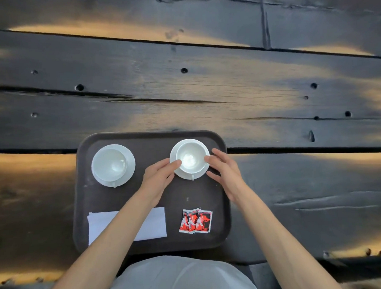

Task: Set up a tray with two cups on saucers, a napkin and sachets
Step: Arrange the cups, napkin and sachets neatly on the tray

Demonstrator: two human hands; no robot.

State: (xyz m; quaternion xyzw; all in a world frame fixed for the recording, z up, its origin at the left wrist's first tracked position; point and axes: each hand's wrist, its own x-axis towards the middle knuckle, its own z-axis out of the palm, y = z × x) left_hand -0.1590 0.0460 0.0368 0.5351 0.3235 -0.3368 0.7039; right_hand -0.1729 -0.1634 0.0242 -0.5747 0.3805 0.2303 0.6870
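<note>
While the left hand (159,175) and right hand (224,172) are touching the right cup (191,157) with loose fingers, nudging gently is keeping it centred on its saucer (205,170).

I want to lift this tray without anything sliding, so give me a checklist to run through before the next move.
1. Left cup seated on its saucer: ok.
2. Right cup centred on its saucer: ok, sits slightly toward the far side.
3. Napkin lying flat on the tray: ok, left forearm crosses over it.
4. Sachets on the tray: ok, bunched and overlapping.
5. Left hand and right hand off the crockery: not ok, fingertips touch the right cup.
6. Cups empty: ok.
</note>
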